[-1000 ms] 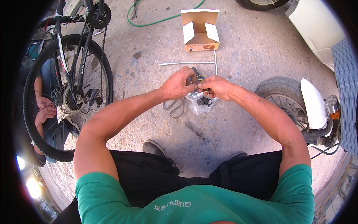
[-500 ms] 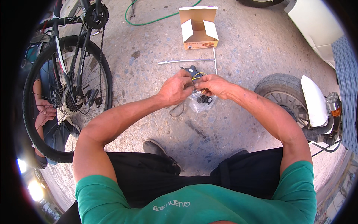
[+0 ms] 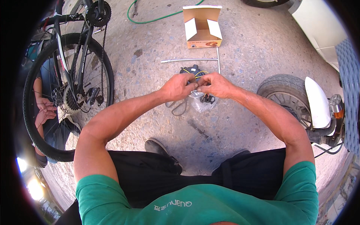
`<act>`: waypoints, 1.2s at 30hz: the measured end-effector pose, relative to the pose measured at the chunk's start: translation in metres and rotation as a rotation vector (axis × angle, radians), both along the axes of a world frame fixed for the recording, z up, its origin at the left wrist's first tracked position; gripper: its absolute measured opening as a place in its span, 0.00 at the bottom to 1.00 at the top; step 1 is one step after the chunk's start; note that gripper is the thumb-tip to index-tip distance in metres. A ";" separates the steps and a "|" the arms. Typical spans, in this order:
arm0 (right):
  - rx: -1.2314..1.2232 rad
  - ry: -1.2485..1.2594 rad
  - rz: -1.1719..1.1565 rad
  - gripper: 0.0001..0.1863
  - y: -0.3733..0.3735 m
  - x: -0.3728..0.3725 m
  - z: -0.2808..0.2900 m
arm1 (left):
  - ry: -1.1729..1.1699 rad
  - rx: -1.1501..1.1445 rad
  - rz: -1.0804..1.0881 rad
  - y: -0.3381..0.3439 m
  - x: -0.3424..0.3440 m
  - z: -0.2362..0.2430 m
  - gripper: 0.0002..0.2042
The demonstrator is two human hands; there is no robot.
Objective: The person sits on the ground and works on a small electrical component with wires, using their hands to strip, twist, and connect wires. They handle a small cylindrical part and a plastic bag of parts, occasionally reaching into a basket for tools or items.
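Both forearms come up from the lower edge, bare from the short sleeves, elbows spread wide and bent, converging above the knees. Left hand (image 3: 179, 87): knuckles up, fingers curled inward, thumb side turned toward the right hand. Right hand (image 3: 217, 84): knuckles up, fingers curled, fingertips meeting those of the left hand. The two hands touch at the fingertips, each in a pinching grip on a small dark part (image 3: 192, 72) between them. Wrists roughly level.

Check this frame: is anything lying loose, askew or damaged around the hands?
Nothing looks damaged or spilled. Loose items lie on the concrete floor: an open cardboard box, a metal T-bar tool and a clear plastic bag. Both the left hand and right hand pinch a small dark part with yellow wires.
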State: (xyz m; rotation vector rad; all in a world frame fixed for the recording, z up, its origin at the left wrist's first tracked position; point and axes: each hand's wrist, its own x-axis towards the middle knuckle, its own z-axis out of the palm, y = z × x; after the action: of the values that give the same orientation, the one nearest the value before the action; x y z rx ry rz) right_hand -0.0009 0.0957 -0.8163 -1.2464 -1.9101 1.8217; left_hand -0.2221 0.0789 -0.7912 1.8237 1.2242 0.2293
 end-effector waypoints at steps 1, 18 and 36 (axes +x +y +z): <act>-0.015 0.006 -0.020 0.11 -0.001 0.000 -0.001 | 0.000 -0.049 0.012 0.001 0.000 0.000 0.10; -0.340 0.078 -0.301 0.09 -0.004 -0.008 -0.013 | -0.243 -0.353 0.151 0.011 -0.006 -0.018 0.09; -0.015 -0.016 -0.334 0.09 -0.012 -0.010 -0.014 | -0.077 0.012 0.020 0.008 0.003 -0.008 0.10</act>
State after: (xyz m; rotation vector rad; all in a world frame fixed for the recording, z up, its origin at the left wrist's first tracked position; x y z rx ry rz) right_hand -0.0106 0.0840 -0.8299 -1.4843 -1.5814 1.6582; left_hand -0.2190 0.0868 -0.7996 1.7967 1.1902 0.3165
